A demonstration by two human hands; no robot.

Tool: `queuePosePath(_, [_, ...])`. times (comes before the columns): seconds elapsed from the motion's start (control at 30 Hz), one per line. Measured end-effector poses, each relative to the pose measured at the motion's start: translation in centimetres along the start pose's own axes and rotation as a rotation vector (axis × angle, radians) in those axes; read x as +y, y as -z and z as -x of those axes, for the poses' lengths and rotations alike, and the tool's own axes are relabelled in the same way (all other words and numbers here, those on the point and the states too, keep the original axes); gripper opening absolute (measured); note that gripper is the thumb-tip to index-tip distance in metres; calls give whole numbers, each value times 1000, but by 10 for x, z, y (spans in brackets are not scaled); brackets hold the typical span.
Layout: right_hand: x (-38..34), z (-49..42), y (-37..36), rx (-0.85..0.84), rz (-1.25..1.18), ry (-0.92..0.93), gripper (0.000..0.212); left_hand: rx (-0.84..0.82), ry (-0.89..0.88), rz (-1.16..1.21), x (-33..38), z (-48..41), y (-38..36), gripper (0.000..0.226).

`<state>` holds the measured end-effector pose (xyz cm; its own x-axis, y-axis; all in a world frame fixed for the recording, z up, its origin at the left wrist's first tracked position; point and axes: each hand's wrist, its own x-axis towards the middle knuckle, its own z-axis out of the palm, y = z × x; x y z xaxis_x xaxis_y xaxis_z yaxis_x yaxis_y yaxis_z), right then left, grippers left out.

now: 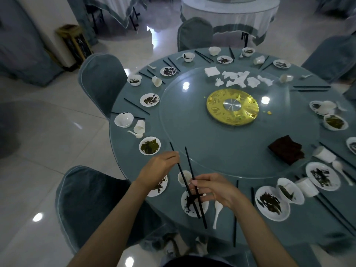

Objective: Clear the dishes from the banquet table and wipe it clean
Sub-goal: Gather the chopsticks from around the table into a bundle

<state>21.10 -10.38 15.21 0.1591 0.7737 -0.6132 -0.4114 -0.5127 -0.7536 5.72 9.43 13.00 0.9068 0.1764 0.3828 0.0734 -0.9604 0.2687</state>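
Gripping tight: the right hand (212, 191) has its thumb and curled fingers clamped round a pair of black chopsticks (190, 166), both sticks in the one grasp, just above the near edge of the banquet table (269, 234).

And the left hand (159, 170), what do you make of it?

Fingers stretched out close together, tips against the left-hand stick partway up. The thumb is tucked out of sight, so I cannot tell whether that's a pinch or only a touch.

Which way are those sticks pointing?

The long axis runs away from the person, with the far ends leaning a little left and reaching toward the rim of the glass turntable (221, 143). The near ends hang over a white plate (187, 210) smeared with dark scraps. The two sticks are almost parallel, wider apart at the far ends, closer at the near ends.

What's around them?

A small white cup (181, 179) sits behind the sticks, and a white spoon (218, 206) lies just right of the plate, handle toward the person. Out on the turntable there's a gold disc (215, 106) at the centre, crumpled white napkins (240, 79) on the far side and a folded brown cloth (286, 150) on the right.

Any lettering?

The gold disc carries a pattern, too blurred to read.
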Motion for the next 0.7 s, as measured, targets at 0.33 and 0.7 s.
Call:
queuePosePath(0.33, [13,-2,15,-45,-3,26,34,41,3,27,33,-4,-25,28])
queuePosePath(0.7, [35,-26,7,40,-25,91,20,176,1058,730,96,14,-32,23])
